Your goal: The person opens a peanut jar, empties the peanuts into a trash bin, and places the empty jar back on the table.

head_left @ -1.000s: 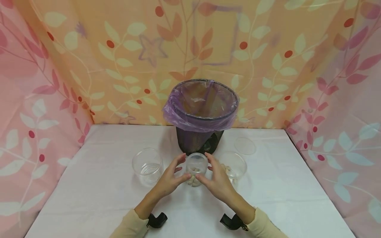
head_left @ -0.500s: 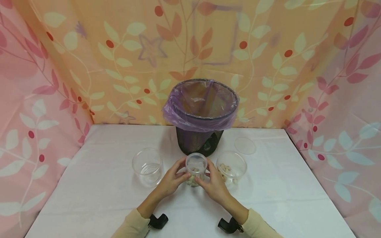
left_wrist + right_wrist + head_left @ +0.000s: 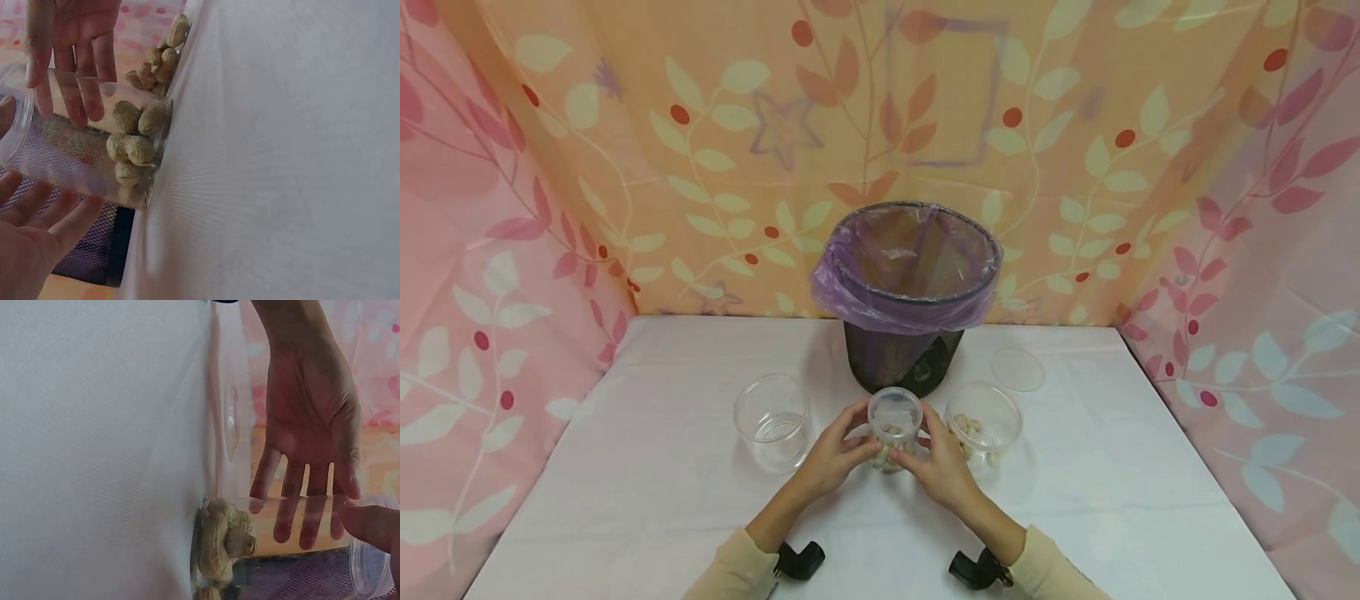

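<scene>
A clear plastic jar [image 3: 895, 408] stands upright on the table in front of the bin, with several unshelled peanuts [image 3: 130, 149] at its bottom. My left hand [image 3: 831, 457] holds its left side, thumb toward me and fingers reaching round. From the other side my right hand [image 3: 943, 465] holds it the same way. In the left wrist view the fingers [image 3: 72, 222] of my left hand lie along the jar wall. The right wrist view has my right thumb [image 3: 372, 526] close to the jar's rim. The far fingertips are partly hidden behind the jar in the head view.
Right of the jar, a clear round container [image 3: 1000, 417] holds more peanuts. An empty clear container [image 3: 771, 417] stands to the left. Behind is a black mesh bin [image 3: 898, 358] with a purple bag [image 3: 895, 312] over its rim. A clear disc [image 3: 1017, 369] lies at the back right.
Both hands have closed in on the jar from its sides, their fingers and thumbs now on it. The right hand moved left, uncovering more of the peanut container. The jar stays in place.
</scene>
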Tool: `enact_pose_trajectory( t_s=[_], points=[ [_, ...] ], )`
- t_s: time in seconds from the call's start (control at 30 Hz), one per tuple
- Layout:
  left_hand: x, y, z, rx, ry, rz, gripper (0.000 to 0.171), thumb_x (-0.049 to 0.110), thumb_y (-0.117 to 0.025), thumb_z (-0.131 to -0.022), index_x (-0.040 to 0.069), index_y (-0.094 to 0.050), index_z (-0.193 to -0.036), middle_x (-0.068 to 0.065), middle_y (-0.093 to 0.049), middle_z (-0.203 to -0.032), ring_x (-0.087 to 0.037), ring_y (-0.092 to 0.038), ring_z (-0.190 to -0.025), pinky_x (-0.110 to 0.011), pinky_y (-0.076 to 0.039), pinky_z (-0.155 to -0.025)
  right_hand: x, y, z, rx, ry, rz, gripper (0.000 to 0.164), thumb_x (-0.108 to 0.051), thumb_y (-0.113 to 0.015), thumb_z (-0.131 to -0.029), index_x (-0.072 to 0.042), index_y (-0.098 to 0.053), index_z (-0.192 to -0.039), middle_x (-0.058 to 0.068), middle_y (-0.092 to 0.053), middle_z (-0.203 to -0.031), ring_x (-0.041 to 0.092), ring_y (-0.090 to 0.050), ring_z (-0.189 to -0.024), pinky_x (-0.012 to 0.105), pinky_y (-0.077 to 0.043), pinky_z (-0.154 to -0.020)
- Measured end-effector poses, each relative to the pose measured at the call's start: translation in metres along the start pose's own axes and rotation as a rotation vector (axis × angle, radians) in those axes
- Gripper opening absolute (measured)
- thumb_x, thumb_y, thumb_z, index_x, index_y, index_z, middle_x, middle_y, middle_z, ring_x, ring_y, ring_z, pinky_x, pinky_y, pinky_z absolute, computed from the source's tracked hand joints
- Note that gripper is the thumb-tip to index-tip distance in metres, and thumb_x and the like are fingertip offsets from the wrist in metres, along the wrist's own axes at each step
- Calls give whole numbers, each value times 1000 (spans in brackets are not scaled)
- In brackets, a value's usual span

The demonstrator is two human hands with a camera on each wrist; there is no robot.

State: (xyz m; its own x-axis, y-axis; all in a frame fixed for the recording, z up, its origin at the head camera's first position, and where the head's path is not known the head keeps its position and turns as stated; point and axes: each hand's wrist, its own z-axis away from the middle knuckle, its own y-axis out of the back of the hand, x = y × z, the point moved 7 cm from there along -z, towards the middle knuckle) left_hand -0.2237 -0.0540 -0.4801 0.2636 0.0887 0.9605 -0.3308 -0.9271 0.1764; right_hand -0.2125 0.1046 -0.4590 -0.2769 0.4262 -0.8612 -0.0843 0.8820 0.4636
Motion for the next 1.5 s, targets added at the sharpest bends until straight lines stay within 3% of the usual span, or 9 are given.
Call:
enact_pose_trajectory(
  t_s=[0.33, 0.73, 1.5],
  points=[
    [0, 0, 0, 3, 67, 5, 65, 16, -69, -90, 3, -37, -145, -21, -41, -149, -38, -41, -138, -49, -43, -107, 2, 0, -1, 4, -4, -26, 75, -10, -80, -80, -1, -40, -142, 24, -54, -134, 44, -52, -126, 52, -51, -96],
    [-5, 4, 1, 4, 87, -2, 65, 16, -71, -88, 3, -39, -143, -22, -44, -146, -39, -43, -136, -52, -44, -106, 1, -4, 3, -4, -3, -28, 75, -11, -79, -80, 4, -38, -141, 26, -52, -136, 45, -52, -126, 50, -51, -95],
    [-1, 2, -1, -13, 70, 23, 64, 13, -70, -87, 1, -38, -141, -23, -41, -147, -40, -39, -138, -51, -43, -107, 4, -4, 2, -14, -26, -8, 77, -12, -78, -81, 3, -36, -143, 25, -50, -140, 44, -50, -128, 51, -50, -97]
  ],
)
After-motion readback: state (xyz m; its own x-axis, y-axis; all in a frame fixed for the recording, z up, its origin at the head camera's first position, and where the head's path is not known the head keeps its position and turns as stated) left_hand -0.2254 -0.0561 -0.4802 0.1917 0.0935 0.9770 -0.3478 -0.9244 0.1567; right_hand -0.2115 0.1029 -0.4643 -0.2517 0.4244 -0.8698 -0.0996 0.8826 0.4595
